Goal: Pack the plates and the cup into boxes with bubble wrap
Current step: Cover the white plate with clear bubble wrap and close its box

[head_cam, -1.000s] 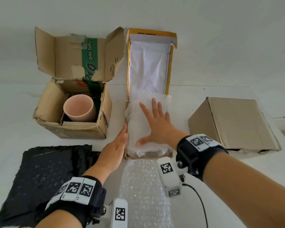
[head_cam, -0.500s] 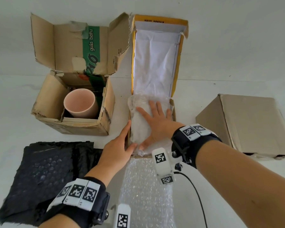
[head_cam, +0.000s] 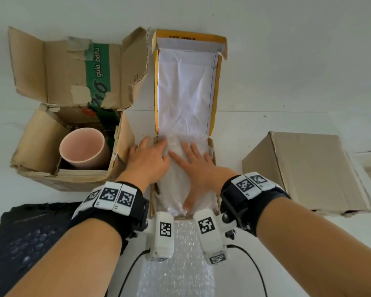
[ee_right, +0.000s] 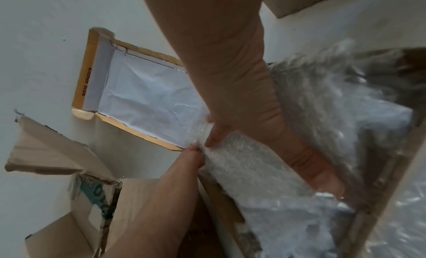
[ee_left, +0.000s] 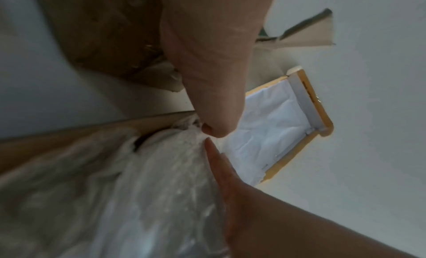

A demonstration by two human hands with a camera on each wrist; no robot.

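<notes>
A bundle in clear bubble wrap [head_cam: 176,189] lies in the yellow-edged box [head_cam: 216,155], whose paper-lined lid [head_cam: 184,86] stands up behind it. What the wrap covers is hidden. My right hand [head_cam: 193,161] lies flat on the bundle with fingers spread. My left hand [head_cam: 152,151] reaches over the box's left wall, and its fingertips [ee_right: 196,152] push the wrap's far left corner. A pink cup [head_cam: 81,148] stands unwrapped in the torn brown carton [head_cam: 30,146] to the left. No plate is visible.
A closed brown box [head_cam: 304,168] sits to the right. A black bubble-wrap sheet [head_cam: 19,243] lies at the lower left, and a clear sheet [head_cam: 178,271] lies in front of the middle box. A wall rises just behind the boxes.
My left hand has left the outside of the box's left wall and moved onto the wrap's far left corner. The right hand stays flat on the bundle. The head view has come closer.
</notes>
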